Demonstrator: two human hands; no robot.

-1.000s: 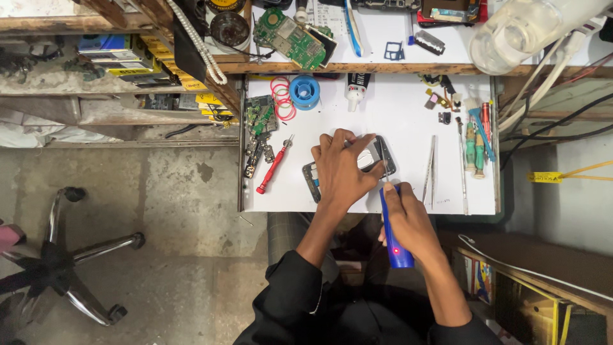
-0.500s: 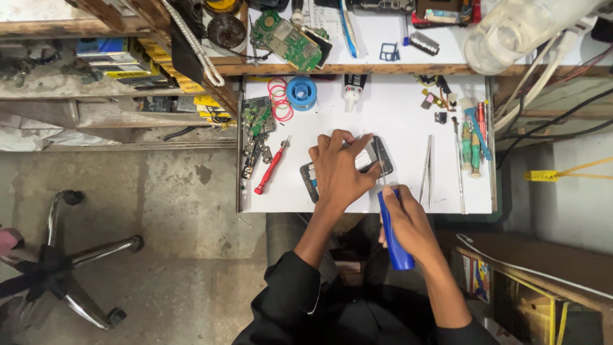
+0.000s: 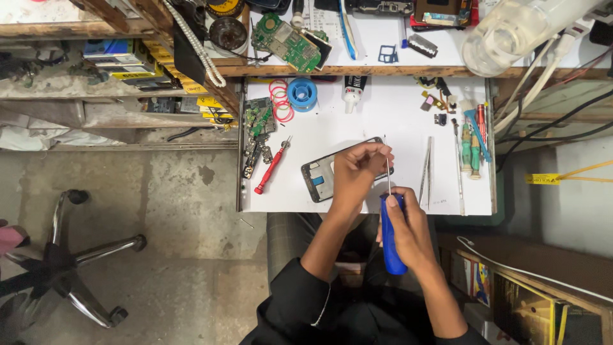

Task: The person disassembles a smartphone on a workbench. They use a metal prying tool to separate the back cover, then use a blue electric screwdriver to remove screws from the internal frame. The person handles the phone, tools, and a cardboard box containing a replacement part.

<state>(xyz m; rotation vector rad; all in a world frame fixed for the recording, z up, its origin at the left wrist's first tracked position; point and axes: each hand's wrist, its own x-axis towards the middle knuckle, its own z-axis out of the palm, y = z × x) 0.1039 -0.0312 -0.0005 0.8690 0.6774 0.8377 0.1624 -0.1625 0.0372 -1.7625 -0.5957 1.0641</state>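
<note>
Nearest the camera, the right hand (image 3: 408,227) is closed around the blue handle of a screwdriver (image 3: 391,233); its grip wraps the handle fully, thumb along the side. The tool's long axis runs almost straight away from the body, handle near the table's front edge and thin metal shaft rising up the picture to a fine tip near the fingertips of the other hand.

Just beyond and slightly to the left, the left hand (image 3: 353,174) rests on a dark phone frame (image 3: 319,179) that lies flat on the white table (image 3: 396,108). Its fingers are curled together and pinched close by the screwdriver's tip, touching or nearly touching it; whether a small part sits between those fingertips is too small to tell. The frame's long axis is tilted, running from lower left to upper right, so the shaft crosses it at an angle near the frame's right end. The left hand covers that right end, and it is the nearer hand to the frame; the right hand stays back at the table edge, reaching the frame only through the tool.

Farther off lie a red screwdriver (image 3: 272,165) to the left, tweezers (image 3: 426,170) to the right, and a blue spool (image 3: 302,94) by the far edge.
</note>
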